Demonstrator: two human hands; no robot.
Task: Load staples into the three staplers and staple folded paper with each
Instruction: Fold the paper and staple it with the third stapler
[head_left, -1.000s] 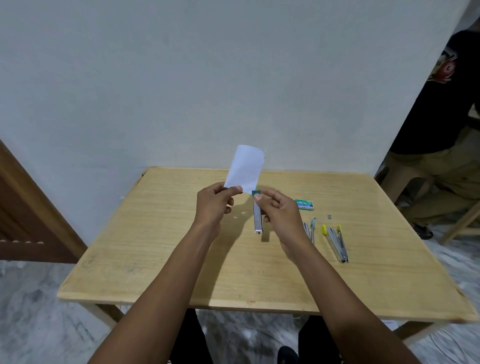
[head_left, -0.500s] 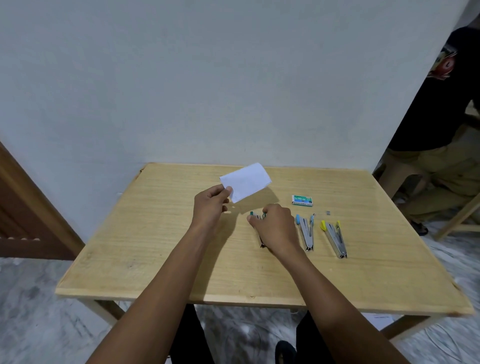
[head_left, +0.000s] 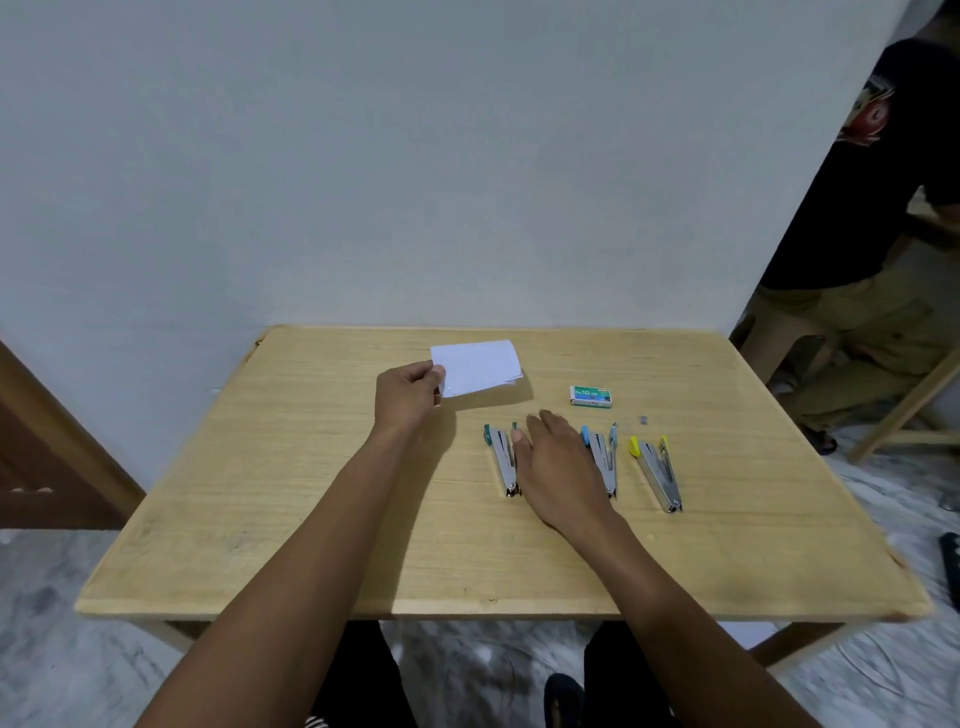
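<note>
Three staplers (head_left: 657, 475) lie side by side mid-bench (head_left: 311, 519); left hand (head_left: 408, 397) pinches folded paper (head_left: 478, 366) towards the far edge; right hand (head_left: 556, 467), fingers straight, holding nothing, is between two staplers.

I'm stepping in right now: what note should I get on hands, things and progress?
Left hand pinches the folded paper by its left edge.
Right hand is open, empty, between the green stapler and blue stapler; yellow stapler lies rightmost, staple box farther back.
Done: green stapler, held at the paper a second ago, is set down.
Left: likely blue and yellow; loading not visible.
</note>
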